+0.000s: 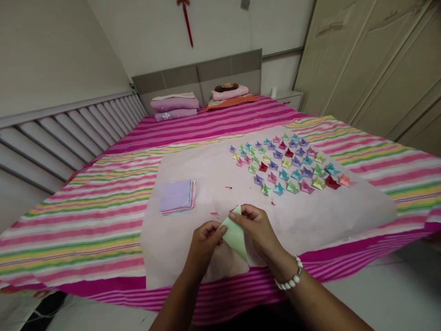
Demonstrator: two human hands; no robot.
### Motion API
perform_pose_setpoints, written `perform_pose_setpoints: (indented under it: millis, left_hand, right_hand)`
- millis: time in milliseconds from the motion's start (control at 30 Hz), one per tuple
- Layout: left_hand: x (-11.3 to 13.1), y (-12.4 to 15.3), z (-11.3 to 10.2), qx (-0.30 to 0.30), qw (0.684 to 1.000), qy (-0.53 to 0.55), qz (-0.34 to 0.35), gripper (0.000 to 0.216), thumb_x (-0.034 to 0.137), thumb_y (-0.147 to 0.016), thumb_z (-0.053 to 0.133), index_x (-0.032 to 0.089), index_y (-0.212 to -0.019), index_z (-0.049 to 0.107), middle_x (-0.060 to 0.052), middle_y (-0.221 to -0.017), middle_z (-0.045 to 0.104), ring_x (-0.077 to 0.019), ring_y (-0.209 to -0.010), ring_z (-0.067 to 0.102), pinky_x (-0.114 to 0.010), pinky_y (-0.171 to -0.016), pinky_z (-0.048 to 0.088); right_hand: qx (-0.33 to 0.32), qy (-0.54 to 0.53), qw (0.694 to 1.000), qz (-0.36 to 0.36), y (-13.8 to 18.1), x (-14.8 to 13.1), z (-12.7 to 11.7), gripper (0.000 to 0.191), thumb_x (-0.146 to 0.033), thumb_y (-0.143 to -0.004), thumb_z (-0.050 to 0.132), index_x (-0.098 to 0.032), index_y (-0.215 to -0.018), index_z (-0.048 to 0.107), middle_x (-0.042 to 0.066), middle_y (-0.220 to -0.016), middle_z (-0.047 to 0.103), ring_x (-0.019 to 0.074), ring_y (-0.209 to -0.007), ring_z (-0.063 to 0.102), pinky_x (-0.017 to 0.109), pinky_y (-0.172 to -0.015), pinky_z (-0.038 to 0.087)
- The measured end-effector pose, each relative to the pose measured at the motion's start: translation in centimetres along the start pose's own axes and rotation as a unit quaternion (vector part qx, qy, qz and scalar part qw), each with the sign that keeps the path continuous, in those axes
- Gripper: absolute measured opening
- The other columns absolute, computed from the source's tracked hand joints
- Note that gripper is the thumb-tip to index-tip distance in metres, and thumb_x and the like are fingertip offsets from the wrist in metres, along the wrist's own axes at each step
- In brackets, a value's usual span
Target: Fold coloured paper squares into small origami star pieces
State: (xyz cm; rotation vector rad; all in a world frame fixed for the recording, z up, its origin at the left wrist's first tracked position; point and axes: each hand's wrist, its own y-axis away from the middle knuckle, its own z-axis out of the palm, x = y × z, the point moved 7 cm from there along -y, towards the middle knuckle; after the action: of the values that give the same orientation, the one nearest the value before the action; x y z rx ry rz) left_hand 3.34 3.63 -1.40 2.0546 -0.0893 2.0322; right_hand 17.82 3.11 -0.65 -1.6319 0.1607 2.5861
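Note:
A light green folded sheet of paper (235, 238) is held up between both hands, just above the near part of a large pale sheet (179, 257). My left hand (209, 233) pinches its left corner between thumb and fingers. At the top corner, my right hand (254, 225) grips the same paper, thumb in front. A white beaded bracelet (291, 281) circles the right wrist. To the left lies a stack of square coloured papers (175, 195), lilac on top. Rows of small folded paper figures (285, 163) in many colours stand at the right.
The pale sheet lies on a bed with a striped cover (103, 220). Small red paper scraps (215, 214) are scattered on it. Folded bedding (175, 106) and pillows (229, 94) rest by the headboard (196, 76). A railing (69, 122) runs along the left, a wardrobe (372, 69) at right.

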Motion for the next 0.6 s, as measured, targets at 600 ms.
perform_pose_setpoints:
  millis: [600]
  left_hand:
    - [-1.8, 0.1, 2.8, -0.138, 0.948, 0.282, -0.046, 0.029, 0.035, -0.087, 0.058, 0.012, -0.070, 0.063, -0.003, -0.067, 0.057, -0.0119, -0.064, 0.052, -0.024, -0.063, 0.041]
  right_hand:
    - [-0.117, -0.024, 0.993, 0.017, 1.4, -0.5, 1.9, 0.025, -0.035, -0.071, 0.077, -0.016, -0.084, 0.067, -0.003, -0.062, 0.058, 0.0103, -0.056, 0.051, 0.025, -0.056, 0.039]
